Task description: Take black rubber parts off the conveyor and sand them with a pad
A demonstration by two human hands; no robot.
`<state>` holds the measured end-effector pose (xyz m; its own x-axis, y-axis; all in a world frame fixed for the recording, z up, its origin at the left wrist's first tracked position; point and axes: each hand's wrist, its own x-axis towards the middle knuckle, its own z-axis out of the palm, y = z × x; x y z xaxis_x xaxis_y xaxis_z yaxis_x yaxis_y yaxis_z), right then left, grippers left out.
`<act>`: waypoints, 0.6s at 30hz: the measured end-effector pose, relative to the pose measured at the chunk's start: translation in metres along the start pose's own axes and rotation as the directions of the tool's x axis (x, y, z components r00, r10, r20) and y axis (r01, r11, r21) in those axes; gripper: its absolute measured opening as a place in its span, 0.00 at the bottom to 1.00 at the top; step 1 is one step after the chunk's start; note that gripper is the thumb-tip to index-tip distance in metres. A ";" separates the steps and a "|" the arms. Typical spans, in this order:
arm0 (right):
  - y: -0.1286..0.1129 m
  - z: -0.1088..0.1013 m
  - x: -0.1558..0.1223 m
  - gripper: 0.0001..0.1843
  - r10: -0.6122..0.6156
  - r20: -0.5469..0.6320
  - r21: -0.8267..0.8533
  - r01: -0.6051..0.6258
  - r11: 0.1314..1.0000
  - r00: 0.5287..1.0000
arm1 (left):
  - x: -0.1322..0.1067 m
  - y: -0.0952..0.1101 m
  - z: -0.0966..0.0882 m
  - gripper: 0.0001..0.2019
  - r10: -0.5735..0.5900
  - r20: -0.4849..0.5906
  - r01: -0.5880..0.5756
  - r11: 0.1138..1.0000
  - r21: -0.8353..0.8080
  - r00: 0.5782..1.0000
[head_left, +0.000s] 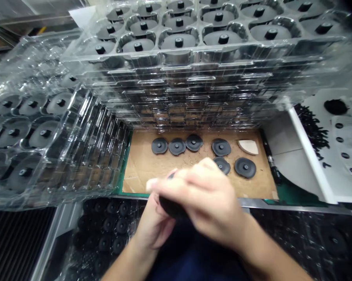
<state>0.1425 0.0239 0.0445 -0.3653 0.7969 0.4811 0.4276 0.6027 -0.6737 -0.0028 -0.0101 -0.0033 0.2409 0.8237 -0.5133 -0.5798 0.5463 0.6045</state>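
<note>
The left grip and right grip are clasping a dark disc, probably light and stiff, best held by its rim

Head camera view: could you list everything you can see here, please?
Brown cardboard sheet: one, brown, centre of view.
Dark grey round discs with centre knobs: six, dark grey, loose on the cardboard.
White wedge-shaped piece: one, white, cardboard's right end.
Tall stack of clear plastic trays: one, transparent, behind the cardboard, grey discs on top.
Left stack of clear plastic trays: one, transparent, left of the cardboard.
Small black loose parts: many, black, white bin at right.
Black rounded part: one, black, blurred, in both hands' grip.
Left hand: one, under the part.
Right hand: one, over the part.
</note>
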 end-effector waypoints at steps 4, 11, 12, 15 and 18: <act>0.030 0.008 -0.024 0.11 0.446 -0.042 0.055 -0.444 0.894 0.894 | -0.003 0.010 -0.002 0.29 0.043 -0.023 -0.044 0.998 -0.048 0.999; 0.058 0.057 -0.092 0.08 0.572 0.079 0.065 -0.577 0.814 0.816 | -0.004 0.019 -0.002 0.28 0.016 -0.022 -0.017 0.998 -0.054 1.000; 0.057 0.055 -0.091 0.08 0.582 0.068 0.063 -0.586 0.808 0.810 | -0.004 0.018 -0.002 0.28 0.015 -0.019 -0.016 0.999 -0.052 1.000; 0.042 0.034 -0.068 0.13 0.621 -0.044 0.080 -0.617 0.783 0.782 | -0.003 0.014 -0.001 0.29 0.030 -0.011 -0.030 0.999 -0.031 0.999; 0.010 0.013 -0.033 0.17 0.513 -0.270 0.123 -0.499 0.858 0.815 | -0.002 0.010 0.000 0.29 0.062 -0.024 -0.062 0.998 -0.003 0.998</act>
<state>0.1482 0.0030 0.0146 0.1446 0.9695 0.1977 0.4472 0.1142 -0.8871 -0.0088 -0.0061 0.0035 0.1853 0.8521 -0.4894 -0.5958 0.4935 0.6337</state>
